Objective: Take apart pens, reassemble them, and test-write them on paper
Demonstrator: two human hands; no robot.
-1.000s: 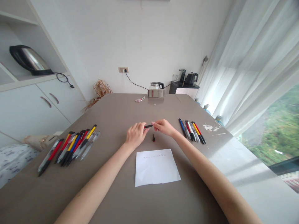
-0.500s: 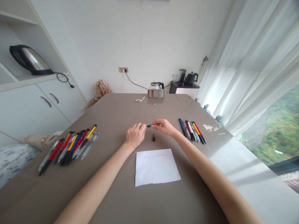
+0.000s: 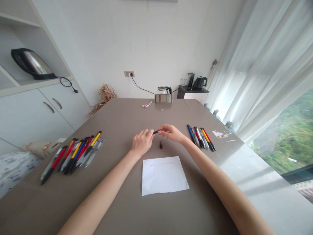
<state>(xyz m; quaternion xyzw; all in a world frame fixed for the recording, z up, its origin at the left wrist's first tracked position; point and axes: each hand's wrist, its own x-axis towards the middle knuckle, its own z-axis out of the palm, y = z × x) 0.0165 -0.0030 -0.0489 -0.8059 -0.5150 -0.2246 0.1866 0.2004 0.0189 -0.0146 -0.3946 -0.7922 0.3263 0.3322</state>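
My left hand (image 3: pixel 142 141) and my right hand (image 3: pixel 171 133) meet above the middle of the grey-brown table (image 3: pixel 122 202). Both pinch the ends of one short dark pen (image 3: pixel 156 132) held level between them. Just below the hands a small black and red pen part (image 3: pixel 161 144) lies on the table. A white sheet of paper (image 3: pixel 163 175) with a faint line of writing lies nearer to me.
A row of several coloured pens (image 3: pixel 73 152) lies at the left, a smaller row of pens (image 3: pixel 201 137) at the right. A glass kettle (image 3: pixel 163 93) and a small wrapper (image 3: pixel 146 104) sit at the table's far edge. Cupboards stand left, curtains right.
The visible stretch of pen between my fingers has become shorter and darker; the red section no longer shows. The hands have drawn slightly closer together. Nothing else has moved.
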